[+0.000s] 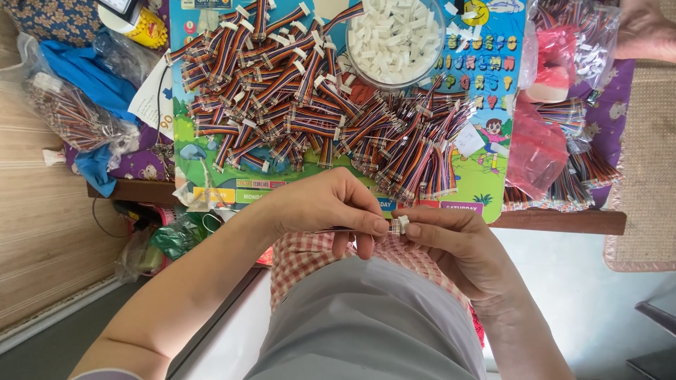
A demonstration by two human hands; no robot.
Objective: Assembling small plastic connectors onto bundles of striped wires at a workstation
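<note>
Ribbon cable (352, 229), short and rainbow-striped, pinched over the lap just below the table edge (563, 221), between both hands. Left hand (320, 204) clenched around the cable's length, thumb and forefinger pressing near its end, apparently to keep the wires flat and steady. Right hand (458, 246) grasping a small white connector (399, 224) at the cable's tip, fingertips meeting the left thumb, seemingly so the two parts line up close to the eyes. Heaped on the table beyond: finished cables with white ends (282, 84) to the left, bare-ended cables (415, 148) nearer the middle, sorted apart, probably for easy reach. Clear round bowl (394, 39) of loose white connectors standing at the far edge of the heaps. Underneath, a bright cartoon-printed mat (486, 105), blue and green with coloured letter shapes. Clear plastic bags of more cables at far left (70, 116) and far right (577, 42); a red plastic bag (535, 151) beside the right one. Another person's hand (644, 28) at the top right corner.
</note>
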